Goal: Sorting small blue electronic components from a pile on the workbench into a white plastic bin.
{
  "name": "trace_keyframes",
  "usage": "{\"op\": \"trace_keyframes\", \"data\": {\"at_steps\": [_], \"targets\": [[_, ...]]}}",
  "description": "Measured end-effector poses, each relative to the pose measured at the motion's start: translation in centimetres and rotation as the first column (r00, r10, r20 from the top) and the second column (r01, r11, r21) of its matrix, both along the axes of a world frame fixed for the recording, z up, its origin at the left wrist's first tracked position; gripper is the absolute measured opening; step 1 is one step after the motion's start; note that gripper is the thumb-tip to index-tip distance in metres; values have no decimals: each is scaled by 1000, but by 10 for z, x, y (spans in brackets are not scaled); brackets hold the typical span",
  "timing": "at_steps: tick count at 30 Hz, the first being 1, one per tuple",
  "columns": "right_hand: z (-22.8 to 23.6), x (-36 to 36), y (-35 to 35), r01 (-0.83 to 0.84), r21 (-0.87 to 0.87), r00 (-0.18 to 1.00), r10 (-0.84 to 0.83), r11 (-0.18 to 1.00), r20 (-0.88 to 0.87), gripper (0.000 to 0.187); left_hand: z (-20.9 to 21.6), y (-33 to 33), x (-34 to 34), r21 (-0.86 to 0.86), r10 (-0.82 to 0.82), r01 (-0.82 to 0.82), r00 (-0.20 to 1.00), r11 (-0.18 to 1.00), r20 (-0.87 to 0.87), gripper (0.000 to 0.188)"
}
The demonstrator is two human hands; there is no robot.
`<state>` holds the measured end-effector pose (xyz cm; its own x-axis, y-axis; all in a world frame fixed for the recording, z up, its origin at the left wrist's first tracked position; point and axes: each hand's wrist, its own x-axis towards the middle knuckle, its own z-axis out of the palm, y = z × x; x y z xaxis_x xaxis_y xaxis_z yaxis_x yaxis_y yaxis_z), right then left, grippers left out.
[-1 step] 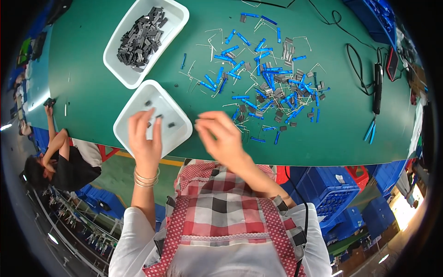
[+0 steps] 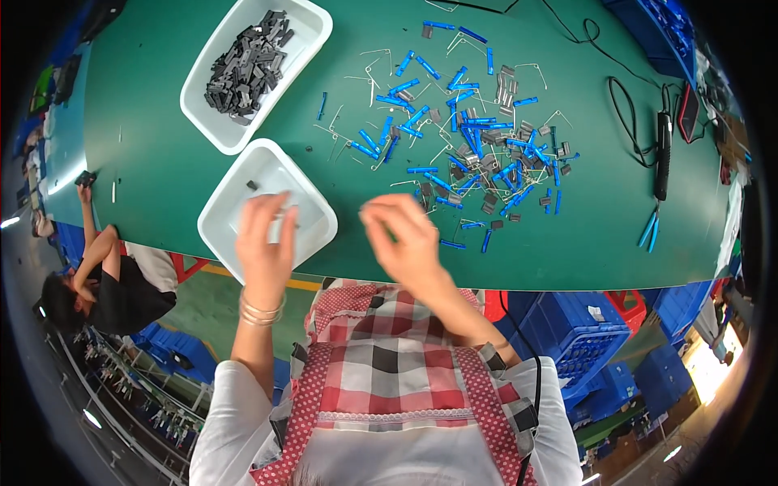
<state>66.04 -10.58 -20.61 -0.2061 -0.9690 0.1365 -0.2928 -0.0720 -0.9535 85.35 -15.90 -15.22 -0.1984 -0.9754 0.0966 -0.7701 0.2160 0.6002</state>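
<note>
My left hand (image 2: 267,247) hovers over the near white tray (image 2: 212,212), its thumb and fingers apart and nothing visible between them. A small dark piece (image 2: 252,185) lies in that tray; my hand hides part of the tray floor. Just right of the tray, my right hand (image 2: 405,240) is above the green table with thumb and fingertips pinched together. Whatever the pinch holds, if anything, is too small to make out. To its right and beyond it spreads a loose pile of blue strips (image 2: 478,142), bent thin wires (image 2: 535,73) and small grey clips (image 2: 506,89).
A second white tray (image 2: 304,49), heaped with dark grey parts (image 2: 247,69), stands behind the near one. On the right lie a black-handled tool with a blue forked end (image 2: 662,162) and black cables (image 2: 624,113). Another person (image 2: 113,275) sits at the left.
Both hands have shifted a little to the right. My right fingertips have drawn away from the near tray's edge, and my left hand now covers different parts of the tray.
</note>
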Motion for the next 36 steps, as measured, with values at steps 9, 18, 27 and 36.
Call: {"op": "trace_keyframes", "data": {"at_steps": [9, 18, 27, 36], "targets": [[-26, -72, 20, 174, 72, 858, -116, 982, -501, 11, -62, 5, -119, 49, -326, 329, 944, 943, -56, 19], [-33, -65, 16, 259, 199, 786, -86, 945, -612, 16, -82, 7, -140, 137, -314, 306, 948, 942, 43, 24], [-30, -72, 8, 255, 231, 818, -82, 939, -570, 12, -78, 5, -137, 169, -274, 262, 961, 950, 50, 20], [-23, -85, 7, 348, 100, 848, -267, 932, -458, 10, -77, -10, -128, 89, -122, 145, 967, 985, -225, 16]]}}
